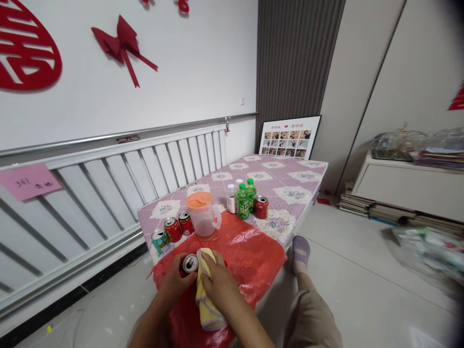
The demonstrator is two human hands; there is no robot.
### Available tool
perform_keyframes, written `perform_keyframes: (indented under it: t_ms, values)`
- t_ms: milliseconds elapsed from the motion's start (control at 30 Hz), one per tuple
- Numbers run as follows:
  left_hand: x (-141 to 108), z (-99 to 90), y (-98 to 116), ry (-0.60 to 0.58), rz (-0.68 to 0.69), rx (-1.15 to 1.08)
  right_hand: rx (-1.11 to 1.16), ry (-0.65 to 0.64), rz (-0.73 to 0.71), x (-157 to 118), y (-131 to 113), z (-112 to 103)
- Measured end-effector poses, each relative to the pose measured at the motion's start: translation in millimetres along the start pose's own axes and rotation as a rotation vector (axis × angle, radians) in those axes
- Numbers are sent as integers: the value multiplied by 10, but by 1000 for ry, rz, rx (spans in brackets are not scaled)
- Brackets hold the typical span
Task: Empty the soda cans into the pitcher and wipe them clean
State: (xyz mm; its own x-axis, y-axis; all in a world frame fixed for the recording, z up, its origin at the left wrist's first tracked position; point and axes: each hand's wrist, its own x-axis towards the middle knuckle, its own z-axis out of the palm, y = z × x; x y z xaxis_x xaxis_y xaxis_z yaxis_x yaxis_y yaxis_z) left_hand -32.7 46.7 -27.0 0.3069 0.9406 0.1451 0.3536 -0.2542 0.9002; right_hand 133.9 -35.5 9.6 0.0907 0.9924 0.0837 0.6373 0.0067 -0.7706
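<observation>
My left hand (177,278) wraps around an opened drink can (190,264), whose silver top faces up; its side is mostly hidden. In my right hand (217,278) a yellow cloth (210,309) with a pale purple edge is bunched against the can's right side. Both hands are over a red plastic sheet (250,246) spread on the near end of the table. Just beyond them stands a clear pitcher (205,220) with an orange lid.
Left of the pitcher stand a green can (160,241) and two red cans (173,230). Green bottles (242,203), white-capped bottles (231,198) and another red can (261,207) stand farther right. A white radiator (145,169) runs along the table's left side.
</observation>
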Motion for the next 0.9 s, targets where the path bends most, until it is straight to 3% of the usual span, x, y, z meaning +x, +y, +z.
perform_keyframes:
  t_ms: [333, 667, 900]
  values:
    - [-51, -103, 203, -123, 26, -7, -49, -44, 55, 39, 168, 147]
    - [-22, -101, 153, -178, 49, -55, -5, 6, -22, 77, 18, 11]
    - [-11, -112, 145, -174, 60, -62, -55, -43, 42, 106, 140, 103]
